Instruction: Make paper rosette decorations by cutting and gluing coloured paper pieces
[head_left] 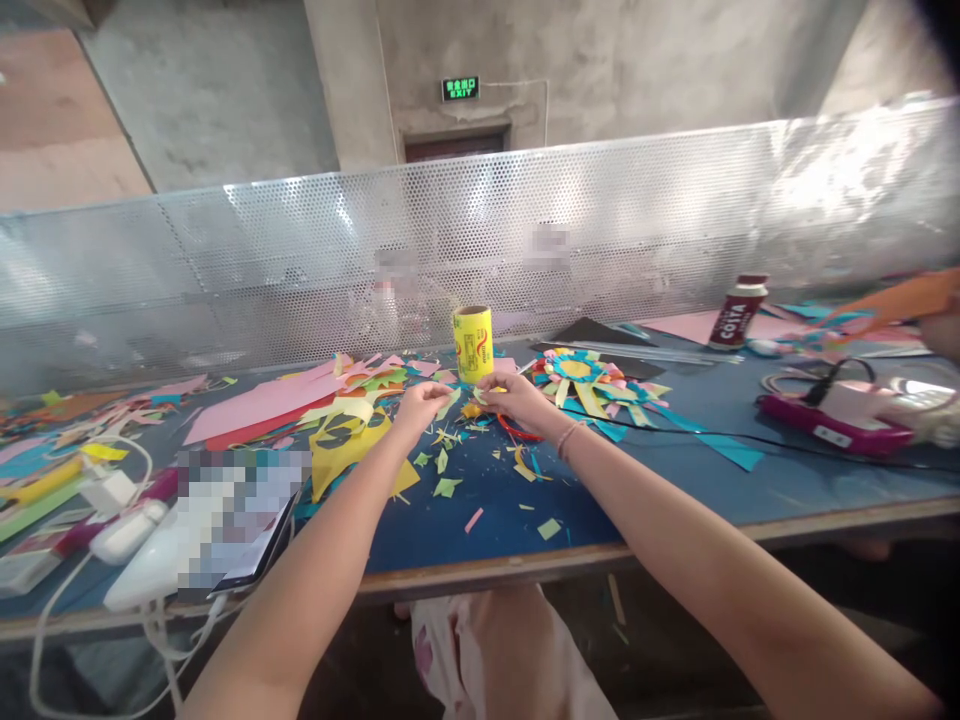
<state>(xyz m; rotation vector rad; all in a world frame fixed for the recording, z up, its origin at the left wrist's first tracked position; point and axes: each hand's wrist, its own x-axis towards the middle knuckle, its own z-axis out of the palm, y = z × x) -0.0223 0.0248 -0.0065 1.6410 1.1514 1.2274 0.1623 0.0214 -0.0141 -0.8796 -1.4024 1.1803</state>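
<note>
At the left end of the bench [645, 500], a white charger [127, 532] and a phone [240, 530] lay near the front edge, probably pushed there to keep them out of the cuttings. Further in, a pink sheet [247, 405] and a cut yellow sheet [349, 445] were spread flat, within easy reach.

The left hand [421, 402] was curled, its fingertips pinched shut on a small paper scrap [471, 409]. The scrap hung just above the bench among loose trimmings. The right hand [517, 400] met it from the other side, fingers likewise closed on the scrap, seemingly because so small a piece needed both hands to steady it.

A yellow roll [473, 343] stood upright just behind the hands. To their right lay a layered paper rosette [577, 372], flat on the bench. Beyond it a dark bottle [739, 312] stood well back, and a pink device [825, 422] sat with its cable trailing.
</note>
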